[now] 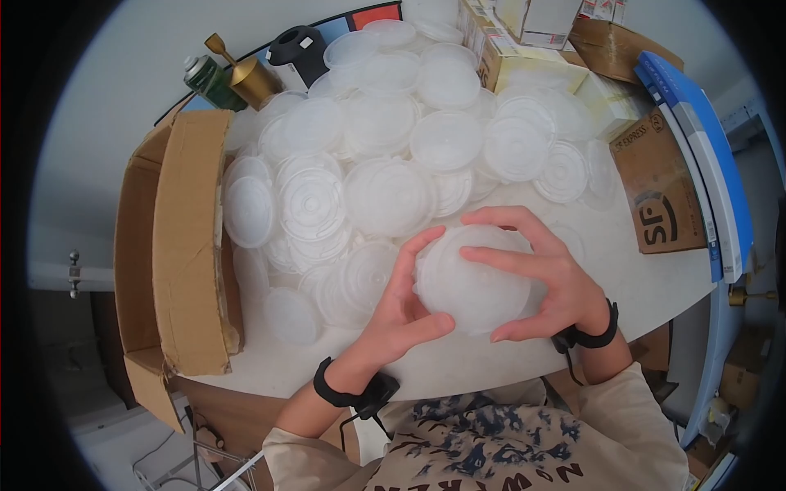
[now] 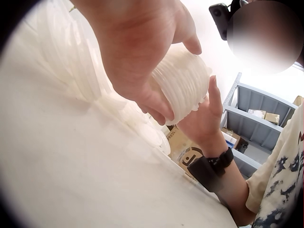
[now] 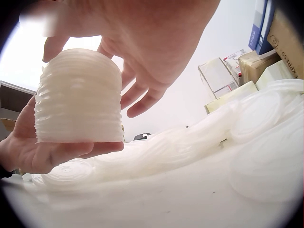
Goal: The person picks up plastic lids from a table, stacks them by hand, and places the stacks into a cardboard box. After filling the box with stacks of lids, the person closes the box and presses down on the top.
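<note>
Stack of lids: the stack of lids (image 1: pixel 483 282), round and whitish-translucent, is up between the person's two hands, over the near part of the table; from the right wrist its layered edges stand one above another.
Left hand: the left hand (image 1: pixel 405 307) grips the stack from the person's left, thumb on the near side, fingers round the far side and underneath.
Right hand: the right hand (image 1: pixel 561 278) curls loosely about the other side — fingers apart and arched over the upper face, thumb at the near edge. I cannot tell how firmly it presses.
Loose lids: a broad heap of loose lids (image 1: pixel 389 196) covers the middle and back of the table, overlapping, some tilted, some flat.
Table: pale table top (image 1: pixel 458 364), bare along the near edge.
Left side: an upright cardboard box (image 1: pixel 192 245) just beside the heap.
Back left: green bottle (image 1: pixel 211 80), gold-coloured vessel (image 1: pixel 250 82) and a black object (image 1: pixel 296 53), close together.
Right side: printed brown carton (image 1: pixel 659 184), with a blue binder (image 1: pixel 704 164) leaning next to it.
Wrists: dark strap on each — left strap (image 1: pixel 332 389), right strap (image 1: pixel 602 327).
</note>
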